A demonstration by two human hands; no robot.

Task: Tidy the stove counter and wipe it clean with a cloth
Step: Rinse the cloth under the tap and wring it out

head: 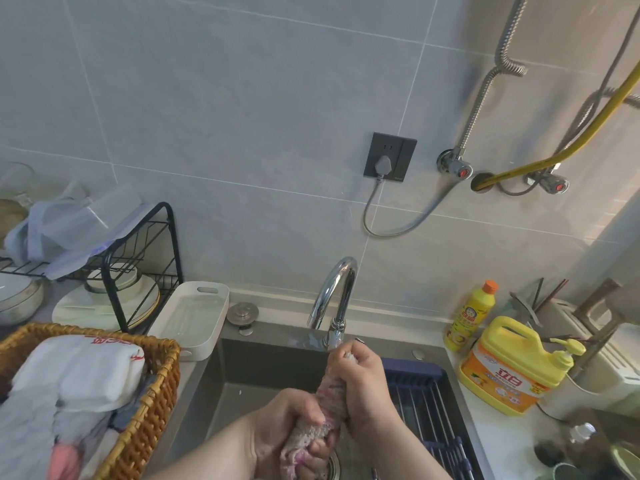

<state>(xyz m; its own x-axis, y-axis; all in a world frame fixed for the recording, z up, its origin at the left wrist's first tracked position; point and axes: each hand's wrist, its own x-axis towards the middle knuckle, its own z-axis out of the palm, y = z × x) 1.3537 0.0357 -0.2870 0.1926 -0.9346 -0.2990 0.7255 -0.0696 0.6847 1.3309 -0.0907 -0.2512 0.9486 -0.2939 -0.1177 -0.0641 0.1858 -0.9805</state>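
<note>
I grip the cloth (pixel 333 396) in both fists: my left hand (pixel 291 424) clenches its lower end and my right hand (pixel 369 382) wraps its upper end, so it runs as a tight twisted rope between them, over the sink (pixel 263 368). It is a pink and white cloth with a nubbly, open weave, and it looks wet. Just above my right hand curves the shiny chrome tap (pixel 337 292). Under my right wrist, a dark blue rack (pixel 426 400) with metal bars spans the basin. To the left of my left hand sits a woven wicker basket (pixel 156 393) full of folded towels, and beyond it a white plastic tray (pixel 194 317). To the right of my right hand stand a yellow detergent jug (pixel 509 372) with a pump and a slim yellow bottle (pixel 471 317).
</note>
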